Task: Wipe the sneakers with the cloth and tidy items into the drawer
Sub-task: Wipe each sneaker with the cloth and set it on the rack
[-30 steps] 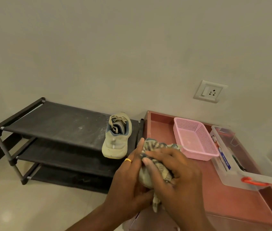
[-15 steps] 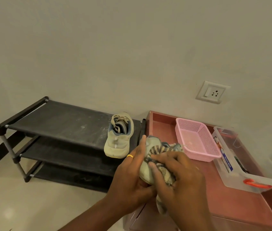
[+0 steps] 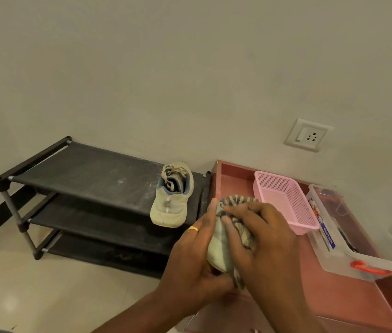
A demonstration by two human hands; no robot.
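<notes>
2 hands (image 3: 235, 246) around cloth-wrapped sneaker (image 3: 219, 248)

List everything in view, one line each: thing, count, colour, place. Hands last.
sneaker on rack: 1, cream, top shelf, right end
held sneaker: 1, cream, between both hands
cloth: 1, striped grey, pressed on held sneaker
shoe rack: 1, black, three shelves, against wall
drawer: 1, reddish, open, right of rack
basket: 1, pink, in drawer
storage box: 1, clear, orange latch, in drawer
wall socket: 1, white, above drawer
ring: 1, gold, left hand
left hand: holds sneaker
right hand: presses cloth
</notes>
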